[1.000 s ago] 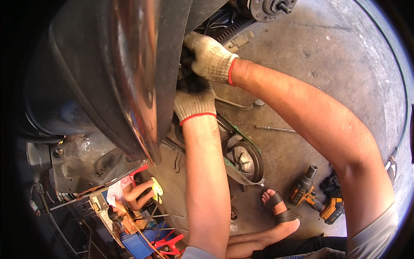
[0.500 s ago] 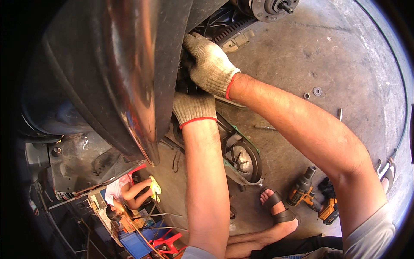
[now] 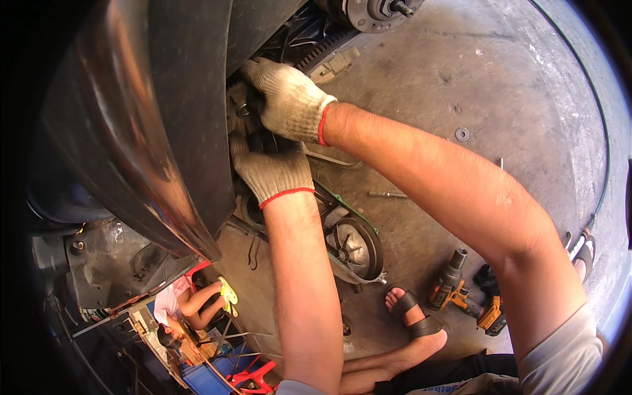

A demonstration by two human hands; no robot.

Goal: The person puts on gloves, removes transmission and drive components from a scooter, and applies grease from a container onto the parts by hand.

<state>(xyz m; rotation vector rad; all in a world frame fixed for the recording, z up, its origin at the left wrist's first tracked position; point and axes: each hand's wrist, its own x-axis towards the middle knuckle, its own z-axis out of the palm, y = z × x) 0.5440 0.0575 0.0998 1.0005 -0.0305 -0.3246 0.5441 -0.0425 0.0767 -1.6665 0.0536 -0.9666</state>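
Both my hands wear off-white knitted gloves with red cuffs and reach under the dark body panel [image 3: 191,99] of what looks like a scooter. My right hand [image 3: 289,99] is the farther one, its fingers curled in among dark mechanical parts. Nearer to me, my left hand [image 3: 273,168] is bent inward below it, with one digit showing by the panel edge. Between the hands a metal part [image 3: 242,108] with a round bolt-like end shows. What the fingers grip is hidden. Just right of my left wrist lies an open drive casing [image 3: 355,247] with a finned pulley.
A hub with a threaded shaft [image 3: 378,14] juts out at the top. On the concrete floor lie a washer [image 3: 462,134], a metal rod [image 3: 388,195] and an orange-black impact wrench [image 3: 451,283] by my sandalled foot [image 3: 415,313]. A person [image 3: 191,303] sits low at left, near a blue crate [image 3: 207,375].
The view has shifted, so the scene sits farther left. My hands have come slightly apart, uncovering the metal part between them. A nut near the washer is now behind my right forearm.
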